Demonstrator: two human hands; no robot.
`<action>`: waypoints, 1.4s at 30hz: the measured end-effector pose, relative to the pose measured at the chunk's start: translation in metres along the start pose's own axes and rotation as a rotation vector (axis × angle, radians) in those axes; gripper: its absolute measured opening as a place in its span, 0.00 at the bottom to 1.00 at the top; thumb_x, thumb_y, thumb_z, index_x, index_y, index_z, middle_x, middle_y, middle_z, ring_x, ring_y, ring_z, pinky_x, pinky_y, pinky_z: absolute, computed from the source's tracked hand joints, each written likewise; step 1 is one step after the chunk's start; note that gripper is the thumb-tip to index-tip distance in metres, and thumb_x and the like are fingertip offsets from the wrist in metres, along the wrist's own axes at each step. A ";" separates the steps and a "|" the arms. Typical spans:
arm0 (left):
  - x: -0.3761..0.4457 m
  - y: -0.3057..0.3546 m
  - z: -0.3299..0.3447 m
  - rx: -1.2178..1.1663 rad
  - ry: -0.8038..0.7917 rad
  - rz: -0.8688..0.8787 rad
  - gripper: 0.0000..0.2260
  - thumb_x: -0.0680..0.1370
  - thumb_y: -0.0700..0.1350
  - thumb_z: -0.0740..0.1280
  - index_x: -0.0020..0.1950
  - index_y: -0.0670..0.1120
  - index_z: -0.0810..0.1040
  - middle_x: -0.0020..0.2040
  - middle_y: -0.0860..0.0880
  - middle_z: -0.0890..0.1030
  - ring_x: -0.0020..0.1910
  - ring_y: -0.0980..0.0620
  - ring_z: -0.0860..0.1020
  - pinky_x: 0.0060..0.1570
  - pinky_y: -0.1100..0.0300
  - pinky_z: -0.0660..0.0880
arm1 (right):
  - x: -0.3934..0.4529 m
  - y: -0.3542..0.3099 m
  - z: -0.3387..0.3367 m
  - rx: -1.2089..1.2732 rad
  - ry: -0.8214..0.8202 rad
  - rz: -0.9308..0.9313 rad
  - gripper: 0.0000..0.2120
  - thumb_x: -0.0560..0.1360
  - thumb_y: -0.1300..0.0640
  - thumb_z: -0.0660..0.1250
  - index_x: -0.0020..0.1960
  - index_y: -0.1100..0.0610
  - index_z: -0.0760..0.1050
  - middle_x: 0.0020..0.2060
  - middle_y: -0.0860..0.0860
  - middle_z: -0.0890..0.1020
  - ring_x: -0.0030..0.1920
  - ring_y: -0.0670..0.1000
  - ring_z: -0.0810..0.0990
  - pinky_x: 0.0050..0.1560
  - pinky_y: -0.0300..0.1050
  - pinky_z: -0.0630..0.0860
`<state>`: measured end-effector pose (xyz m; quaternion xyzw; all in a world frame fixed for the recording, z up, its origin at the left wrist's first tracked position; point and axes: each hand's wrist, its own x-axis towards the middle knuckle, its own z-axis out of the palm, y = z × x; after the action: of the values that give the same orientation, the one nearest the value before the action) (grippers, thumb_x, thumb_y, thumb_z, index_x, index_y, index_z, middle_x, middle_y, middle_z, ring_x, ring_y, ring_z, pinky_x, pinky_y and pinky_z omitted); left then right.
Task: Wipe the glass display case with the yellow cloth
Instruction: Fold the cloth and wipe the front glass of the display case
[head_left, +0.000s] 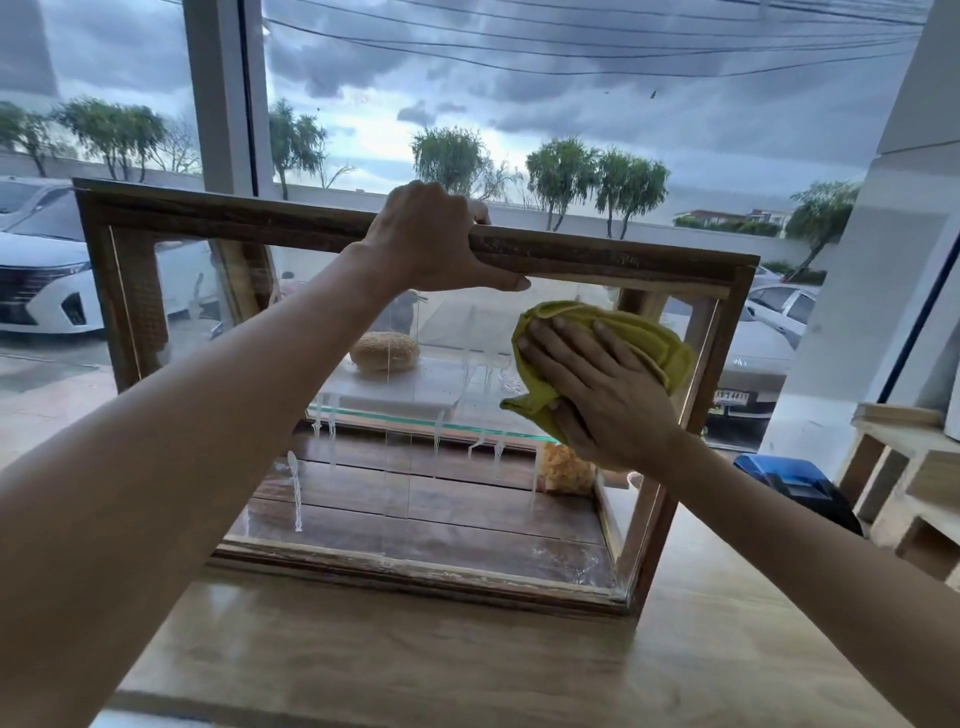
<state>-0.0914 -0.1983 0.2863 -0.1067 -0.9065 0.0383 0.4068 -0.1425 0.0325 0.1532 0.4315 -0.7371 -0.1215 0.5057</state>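
Observation:
A wooden-framed glass display case (566, 254) stands on a wooden counter in front of a big window. My left hand (431, 239) grips the case's top front rail. My right hand (597, 384) lies flat on a yellow cloth (649, 338) and presses it against the upper right of the front glass pane. White streaks of liquid run down the glass (363, 467) to the left of the cloth. Inside the case a sesame bun (384, 351) rests on a glass shelf, and a pale packet (563, 470) sits on the wooden floor.
The wooden counter (415, 660) extends in front of the case. A blue and black device (795, 483) sits to the right of the case. Pale wooden shelving (904, 493) stands at the far right. Outside the window are parked cars (47, 280) and trees.

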 end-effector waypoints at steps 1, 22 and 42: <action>0.000 0.000 0.000 -0.003 0.002 -0.002 0.42 0.57 0.79 0.57 0.54 0.49 0.82 0.29 0.51 0.74 0.34 0.49 0.73 0.44 0.58 0.71 | -0.003 -0.001 0.001 -0.005 -0.015 -0.036 0.27 0.80 0.50 0.50 0.77 0.56 0.56 0.76 0.52 0.56 0.77 0.52 0.52 0.76 0.53 0.48; -0.001 -0.001 0.002 -0.022 0.001 -0.011 0.42 0.58 0.79 0.57 0.57 0.50 0.81 0.33 0.49 0.80 0.35 0.50 0.73 0.49 0.56 0.72 | -0.114 -0.082 0.061 0.133 -0.356 -0.259 0.34 0.76 0.49 0.62 0.78 0.54 0.54 0.77 0.50 0.55 0.77 0.50 0.51 0.76 0.49 0.46; -0.001 -0.002 0.005 -0.002 0.034 0.001 0.43 0.57 0.80 0.56 0.54 0.50 0.82 0.31 0.48 0.80 0.33 0.51 0.72 0.41 0.60 0.67 | -0.114 -0.086 0.031 0.129 0.044 -0.247 0.21 0.82 0.63 0.53 0.75 0.57 0.60 0.73 0.52 0.64 0.70 0.50 0.67 0.71 0.45 0.57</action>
<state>-0.0946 -0.2001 0.2829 -0.1080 -0.8993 0.0359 0.4223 -0.1119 0.0599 0.0131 0.5531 -0.6732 -0.1257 0.4744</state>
